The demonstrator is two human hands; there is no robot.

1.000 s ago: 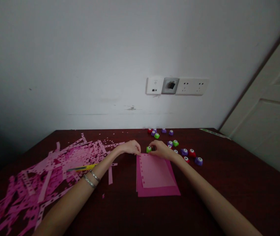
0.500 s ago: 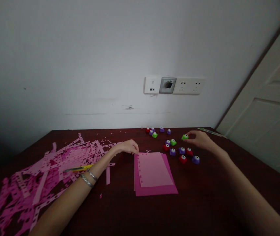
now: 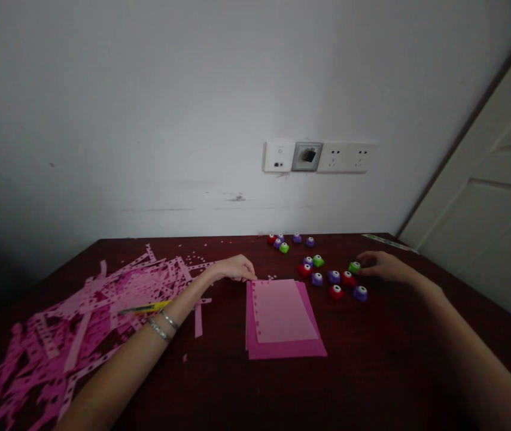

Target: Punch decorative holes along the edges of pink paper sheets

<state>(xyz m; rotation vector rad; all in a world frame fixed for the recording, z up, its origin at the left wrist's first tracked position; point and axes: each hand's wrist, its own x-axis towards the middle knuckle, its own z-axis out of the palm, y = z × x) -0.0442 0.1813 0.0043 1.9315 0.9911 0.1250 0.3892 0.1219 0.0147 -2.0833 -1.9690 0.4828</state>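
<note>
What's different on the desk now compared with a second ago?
The right hand moved right from the top of the paper, carrying a green punch over beside the other punches; whether it has let go is unclear. The left hand stayed at the paper's far-left corner; paper and scraps stayed put.

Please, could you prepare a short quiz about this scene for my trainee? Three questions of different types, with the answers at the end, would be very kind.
1. Multiple choice: what colour is the small punch nearest to the right hand?
A) red
B) green
C) purple

2. True or false: the left hand is at the far edge of the pink sheets.

3. Short answer: on which side of the pink sheets, as the person sees it, is the pile of paper strips?

Key: 1. B, green; 2. True, at the far left corner; 3. On the left side.
</note>
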